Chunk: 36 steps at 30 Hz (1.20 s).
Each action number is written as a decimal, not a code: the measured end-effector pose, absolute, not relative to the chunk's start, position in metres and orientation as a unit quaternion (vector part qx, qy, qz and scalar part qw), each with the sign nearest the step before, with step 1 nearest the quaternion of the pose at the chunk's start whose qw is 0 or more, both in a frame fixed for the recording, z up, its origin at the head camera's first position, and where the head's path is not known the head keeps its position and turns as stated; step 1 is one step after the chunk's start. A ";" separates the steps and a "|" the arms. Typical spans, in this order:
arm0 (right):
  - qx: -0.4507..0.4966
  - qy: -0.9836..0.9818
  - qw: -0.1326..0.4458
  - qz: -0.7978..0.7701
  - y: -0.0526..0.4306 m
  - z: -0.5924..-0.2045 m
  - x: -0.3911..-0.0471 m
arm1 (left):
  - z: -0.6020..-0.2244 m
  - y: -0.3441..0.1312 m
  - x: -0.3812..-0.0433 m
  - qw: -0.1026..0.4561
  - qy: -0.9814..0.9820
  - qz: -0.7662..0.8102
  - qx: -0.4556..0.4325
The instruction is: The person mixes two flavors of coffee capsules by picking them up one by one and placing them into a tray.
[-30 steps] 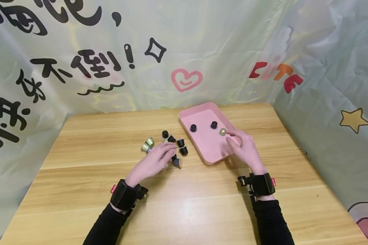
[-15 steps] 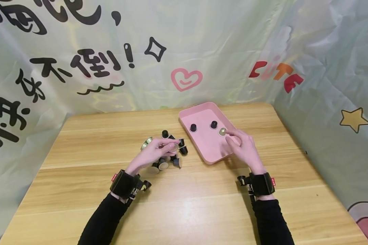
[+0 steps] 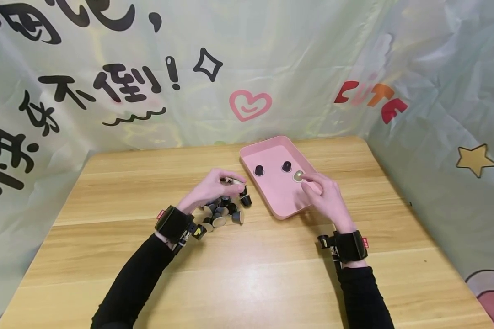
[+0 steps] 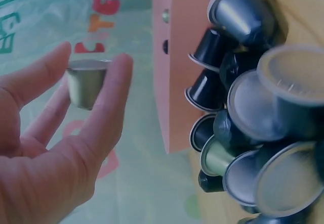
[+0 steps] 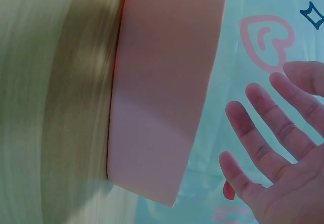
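Observation:
My left hand [image 3: 209, 188] is raised over a heap of coffee capsules, pinching a pale green coffee capsule [image 4: 87, 85] between thumb and fingers, its flat lid up in the left wrist view. Dark capsules [image 3: 245, 200] and others with pale lids [image 4: 296, 181] lie jumbled below it. Over the right side of the pink tray [image 3: 284, 198] hovers my right hand [image 3: 328, 196], fingers extended and apart, holding nothing in the right wrist view. Its index fingertip is by a light green capsule [image 3: 298, 175] in the tray; whether they touch I cannot tell.
Two black capsules, one at the tray's left [image 3: 259, 170] and one in its middle [image 3: 287, 166], stand lid down. The tray has a raised rim and sits on a wooden table [image 3: 255, 283]. A printed cloth [image 3: 296, 82] hangs behind the table.
The left hand has lifted from the heap with the pale green capsule and moved up and slightly right, uncovering more capsules. The right hand stays in place over the tray.

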State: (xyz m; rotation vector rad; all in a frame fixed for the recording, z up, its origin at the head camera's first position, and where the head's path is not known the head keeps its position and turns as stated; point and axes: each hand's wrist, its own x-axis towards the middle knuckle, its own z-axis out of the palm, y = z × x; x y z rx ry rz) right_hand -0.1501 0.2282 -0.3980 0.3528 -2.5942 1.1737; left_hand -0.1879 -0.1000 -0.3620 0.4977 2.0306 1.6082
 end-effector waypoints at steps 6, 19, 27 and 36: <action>0.118 -0.897 0.131 0.405 0.228 -0.397 -0.150 | -0.357 -0.083 -0.209 0.178 0.828 0.483 0.221; 0.122 -0.894 0.137 0.408 0.228 -0.395 -0.152 | -0.350 -0.030 -0.238 0.098 0.883 0.362 0.281; 0.130 -0.893 0.141 0.407 0.228 -0.397 -0.150 | -0.355 -0.008 -0.247 0.104 0.901 0.315 0.280; 0.137 -0.893 0.150 0.402 0.227 -0.398 -0.149 | -0.368 0.009 -0.250 0.073 0.930 0.219 0.286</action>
